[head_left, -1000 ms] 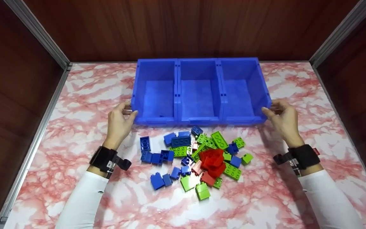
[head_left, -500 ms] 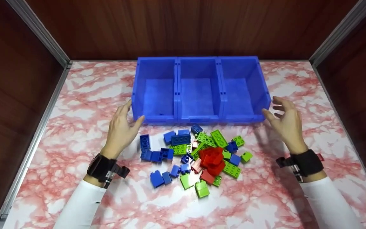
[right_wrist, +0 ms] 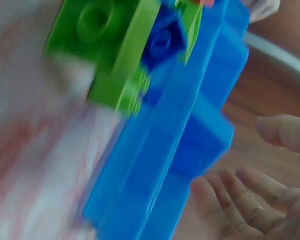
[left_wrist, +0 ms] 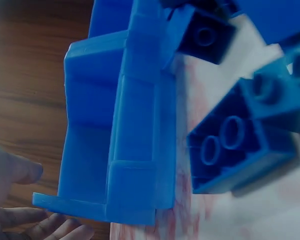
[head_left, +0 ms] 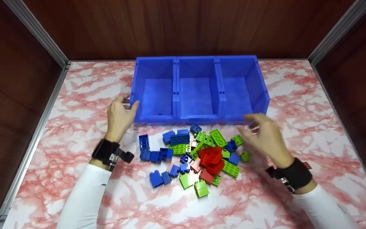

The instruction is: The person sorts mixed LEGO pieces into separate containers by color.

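A row of three joined blue bins (head_left: 199, 119) stands at the back of the pink marbled table, all three empty. In front of it lies a pile of toy bricks: blue bricks (head_left: 156, 178) on the left, red bricks (head_left: 213, 159) in the middle, green bricks (head_left: 218, 138) on the right. My left hand (head_left: 129, 103) is at the bins' left front corner, thumb close to the wall (left_wrist: 135, 150), fingers (left_wrist: 50, 227) loosely curled and holding nothing. My right hand (head_left: 253, 125), blurred, hovers over the pile's right edge with relaxed fingers (right_wrist: 250, 200), empty, beside the bins (right_wrist: 180, 150).
Dark wooden walls with aluminium frame rails (head_left: 33, 31) close the table in on the left, back and right. Bare marbled tabletop (head_left: 75, 86) lies left and right of the bins and along the front edge.
Both hands let go of the bins' sides. The left hand opened, then came back to the left corner. The right hand moved left and toward me, over the bricks.
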`<state>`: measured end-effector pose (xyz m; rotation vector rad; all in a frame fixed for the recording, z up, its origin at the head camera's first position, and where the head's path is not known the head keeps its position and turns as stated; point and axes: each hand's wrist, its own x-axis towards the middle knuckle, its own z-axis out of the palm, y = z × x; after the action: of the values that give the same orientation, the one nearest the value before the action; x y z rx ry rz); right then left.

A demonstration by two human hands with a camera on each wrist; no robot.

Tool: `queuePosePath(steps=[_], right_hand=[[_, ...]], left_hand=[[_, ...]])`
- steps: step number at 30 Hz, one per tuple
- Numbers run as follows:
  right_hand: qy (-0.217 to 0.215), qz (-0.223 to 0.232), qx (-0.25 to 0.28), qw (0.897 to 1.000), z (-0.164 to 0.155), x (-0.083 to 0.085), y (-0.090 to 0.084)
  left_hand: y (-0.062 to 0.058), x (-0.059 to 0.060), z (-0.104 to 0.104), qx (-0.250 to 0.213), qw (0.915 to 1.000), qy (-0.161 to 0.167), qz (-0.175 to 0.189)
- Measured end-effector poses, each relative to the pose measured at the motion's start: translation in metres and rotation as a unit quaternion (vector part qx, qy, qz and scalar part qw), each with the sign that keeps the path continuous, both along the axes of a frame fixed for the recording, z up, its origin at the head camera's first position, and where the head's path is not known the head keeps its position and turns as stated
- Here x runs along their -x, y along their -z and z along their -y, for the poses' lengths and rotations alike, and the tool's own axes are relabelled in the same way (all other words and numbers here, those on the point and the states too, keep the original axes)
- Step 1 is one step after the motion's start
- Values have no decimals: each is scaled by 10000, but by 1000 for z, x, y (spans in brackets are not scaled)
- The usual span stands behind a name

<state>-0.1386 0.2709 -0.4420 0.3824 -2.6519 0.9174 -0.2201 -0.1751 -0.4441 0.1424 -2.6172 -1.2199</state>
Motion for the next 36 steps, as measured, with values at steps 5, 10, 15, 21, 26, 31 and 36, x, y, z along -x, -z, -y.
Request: queuePosePath(steps=[5, 10, 15, 21, 26, 31, 36], right_hand=[[-341, 630, -268, 9971, 22, -2, 2], [-751, 1095, -555, 9896, 40, 5, -2], [-878, 1546, -758, 9812, 55, 14, -6], [-814, 2176, -879, 9687, 66, 20, -3], [-729, 2474, -977, 9612, 70, 22, 1], [-676, 2583, -1076, 9577, 71, 25, 2], [-734, 2603, -1186, 9554, 71, 27, 0]], left_hand=[[0, 7, 1, -47, 9999, -150, -36], [1, 9, 2, 13, 9999, -101, -125], [1, 10, 4, -30, 9999, -80, -107], [2, 10, 4, -120, 9999, -98, -38], [2, 10, 4, -101, 9999, -135, 0], [2, 10, 4, -65, 9998, -165, -57], [3, 11, 4, -50, 9998, -169, -20]])
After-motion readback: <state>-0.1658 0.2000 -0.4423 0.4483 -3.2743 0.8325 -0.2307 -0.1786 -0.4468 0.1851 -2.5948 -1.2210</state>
